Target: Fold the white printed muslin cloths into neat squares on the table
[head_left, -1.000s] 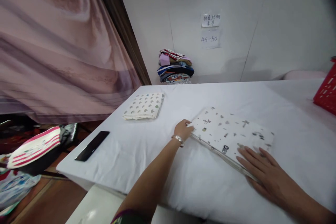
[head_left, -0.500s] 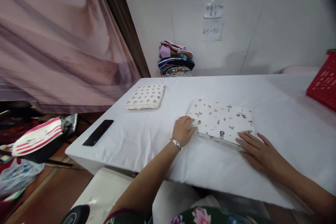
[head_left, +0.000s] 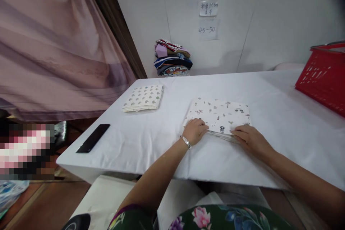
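A folded white cloth (head_left: 215, 116) with small grey and green plant prints lies on the white-covered table in front of me. My left hand (head_left: 194, 132), with a silver bracelet at the wrist, holds the cloth's near edge left of its middle, fingers curled over the top. Farther right along that same edge, my right hand (head_left: 251, 139) grips the layers between thumb and fingers. Both thumbs are partly hidden. Beyond my left hand sits a second folded cloth (head_left: 144, 98), cream with rows of grey-green motifs, which neither hand touches.
A black phone (head_left: 93, 138) lies near the left edge of the table (head_left: 167, 151). At the back stands a stack of folded fabrics (head_left: 173, 59), beneath paper notes (head_left: 208, 19) on the wall. A red basket (head_left: 323, 77) is at the far right.
Both hands have slid inward along the cloth's near edge, closer together. My right hand has gone from lying flat on the right corner to gripping the edge. The view has turned slightly right.
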The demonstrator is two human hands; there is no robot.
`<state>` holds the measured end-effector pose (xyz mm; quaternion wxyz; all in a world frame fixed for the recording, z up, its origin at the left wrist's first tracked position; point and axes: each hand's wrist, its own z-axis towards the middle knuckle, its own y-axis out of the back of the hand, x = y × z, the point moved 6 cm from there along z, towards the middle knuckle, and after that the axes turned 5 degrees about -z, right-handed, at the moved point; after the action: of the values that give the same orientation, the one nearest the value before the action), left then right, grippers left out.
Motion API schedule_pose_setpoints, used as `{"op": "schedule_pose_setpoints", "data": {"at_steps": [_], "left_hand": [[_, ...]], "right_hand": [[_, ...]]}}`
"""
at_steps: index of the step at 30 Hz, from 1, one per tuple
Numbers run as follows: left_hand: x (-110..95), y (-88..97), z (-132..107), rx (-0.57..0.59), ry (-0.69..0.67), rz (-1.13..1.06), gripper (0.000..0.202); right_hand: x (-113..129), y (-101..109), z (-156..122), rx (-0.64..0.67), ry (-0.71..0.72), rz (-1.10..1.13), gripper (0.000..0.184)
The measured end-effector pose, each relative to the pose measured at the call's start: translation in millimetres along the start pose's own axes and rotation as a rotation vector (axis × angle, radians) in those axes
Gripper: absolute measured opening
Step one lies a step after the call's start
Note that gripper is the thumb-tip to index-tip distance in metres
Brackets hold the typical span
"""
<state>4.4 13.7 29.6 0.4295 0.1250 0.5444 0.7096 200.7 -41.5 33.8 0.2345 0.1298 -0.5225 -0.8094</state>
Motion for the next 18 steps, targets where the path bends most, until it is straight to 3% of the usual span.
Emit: {"op": "schedule_pose_setpoints", "data": {"at_steps": [10, 18], "left_hand": [[-2.4, -1.2, -6.4, 0.012, -0.029, 0.019, 0.022], [19.1, 10.2, -21.0, 0.010, -0.019, 0.080, 0.022]], "right_hand": [[6.5, -8.2, -13.9, 0.000, 0.061, -0.058, 0.028], [-2.9, -21.6, -35.4, -0.081, 0.119, -0.132, 0.037]]}}
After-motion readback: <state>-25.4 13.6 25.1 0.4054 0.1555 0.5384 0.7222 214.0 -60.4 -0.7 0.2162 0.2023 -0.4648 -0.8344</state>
